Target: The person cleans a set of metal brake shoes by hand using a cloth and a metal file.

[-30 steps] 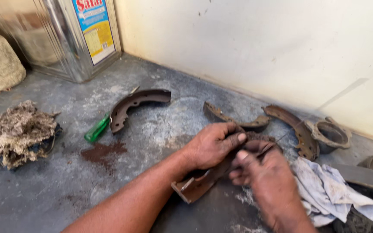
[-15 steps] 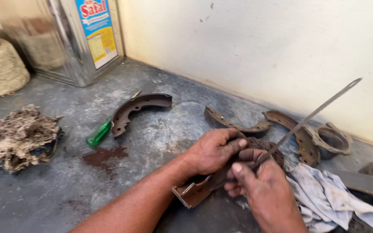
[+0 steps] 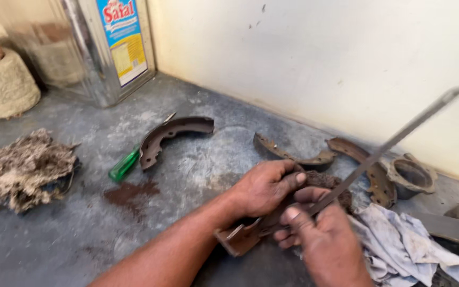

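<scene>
Right now the left hand (image 3: 265,187) is clamping down on a rusty brake shoe (image 3: 240,238) lying on the grey floor (image 3: 70,250), fingers curled shut over its curved back w/ the thumb toward the right, while the right hand (image 3: 328,245) is closing tight round the lower end of a long flat metal blade (image 3: 394,141), prob. a file or hacksaw blade, which is slanting up and right toward the wall (image 3: 320,58). Judging by the grip, the person is scraping or filing the shoe's lining face; the stroke is prob. mid-way, and the next move seems to call for keeping the shoe pinned flat and the blade's edge angled onto the lining w/o slipping onto the left-hand fingers, which are sitting just beside it. Just right of the hands a whitish rag (image 3: 399,239) is lying crumpled; beyond them two more worn shoes (image 3: 293,154) are resting near the wall, and another shoe (image 3: 171,135) is lying further left, w/ a green-handled screwdriver (image 3: 126,163) at its lower end and a patch of rust dust (image 3: 131,192) near that. As for containers: a small round metal housing (image 3: 411,176) is sitting open by the wall, looking empty inside; a big square tin can (image 3: 96,42) is standing at the back left, contents not visible; a round pale stone-like pot (image 3: 1,82) beside it is holding something brown, can't tell what. A wad of dirty cotton waste (image 3: 22,170) is lying far left.
</scene>
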